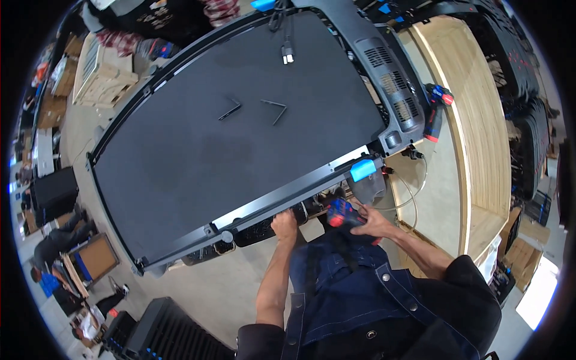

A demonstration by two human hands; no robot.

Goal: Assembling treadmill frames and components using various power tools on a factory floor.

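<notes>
My right hand is closed around a red and blue cordless drill, just in front of the treadmill's near side rail. My left hand is curled up at the underside of that rail, left of the drill; whatever its fingers hold is hidden. Before me lies the treadmill deck with its wide black belt. Two L-shaped hex keys, one on the left and one on the right, rest on the belt. A strip of blue tape covers the rail's right end.
A power cord lies at the belt's far end, near the vented motor cover. Another cordless drill leans by the wooden crate on the right. Across the treadmill, a person in plaid sleeves has a gloved hand near the far rail.
</notes>
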